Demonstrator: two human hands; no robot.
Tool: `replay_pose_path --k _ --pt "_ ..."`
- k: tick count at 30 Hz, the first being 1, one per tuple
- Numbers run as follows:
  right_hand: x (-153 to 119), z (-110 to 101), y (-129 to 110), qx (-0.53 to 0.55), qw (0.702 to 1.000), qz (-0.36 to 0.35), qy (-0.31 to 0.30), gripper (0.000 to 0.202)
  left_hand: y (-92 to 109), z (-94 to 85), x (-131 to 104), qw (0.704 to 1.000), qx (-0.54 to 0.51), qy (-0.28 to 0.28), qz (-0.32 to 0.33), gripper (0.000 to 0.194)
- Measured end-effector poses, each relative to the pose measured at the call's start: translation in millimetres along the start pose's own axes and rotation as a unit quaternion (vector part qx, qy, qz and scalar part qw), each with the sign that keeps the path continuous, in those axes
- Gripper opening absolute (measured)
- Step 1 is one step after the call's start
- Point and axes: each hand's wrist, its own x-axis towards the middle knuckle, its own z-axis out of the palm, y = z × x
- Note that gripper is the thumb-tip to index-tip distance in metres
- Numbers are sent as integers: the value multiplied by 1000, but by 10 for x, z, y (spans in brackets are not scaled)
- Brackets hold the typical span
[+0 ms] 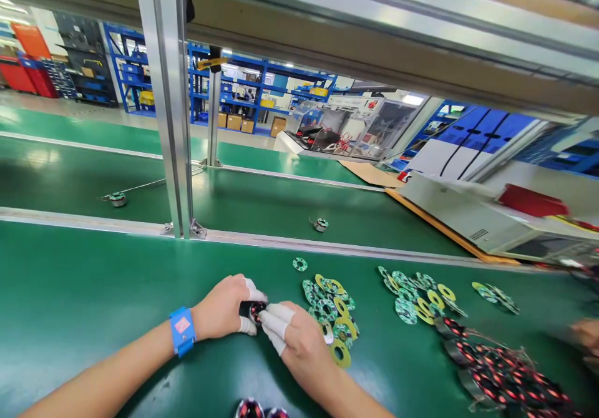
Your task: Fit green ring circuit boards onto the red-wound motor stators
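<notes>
My left hand (227, 309), with white finger cots and a blue wrist strap (182, 330), grips a small black motor stator with copper windings (256, 311) just above the green bench. My right hand (297, 330), also in white finger cots, has its fingertips pressed together against the stator's right side. Whatever lies between those fingertips is hidden. Just right of my right hand spreads a loose pile of green circuit-board rings and yellow ring sheets (341, 306). Two more wound stators (250, 408) are partly visible at the bottom edge.
More rings (407, 293) lie to the right, above a cluster of several wound stators (505, 368). Another person's hand (587, 337) is at the right edge. An aluminium post (168, 93) rises ahead. On the conveyor behind sit two small assembled pieces (321, 224).
</notes>
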Motion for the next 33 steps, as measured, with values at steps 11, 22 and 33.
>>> replay_pose_path --k 11,22,33 --pt "-19 -25 -27 -47 995 -49 74 37 58 -21 -18 995 87 3 -57 26" --pt "18 -101 -294 -102 975 -183 -67 31 116 -37 -26 991 101 18 -80 23" --pt "569 -528 799 -158 921 352 -65 16 59 -46 -57 997 24 -5 -79 40"
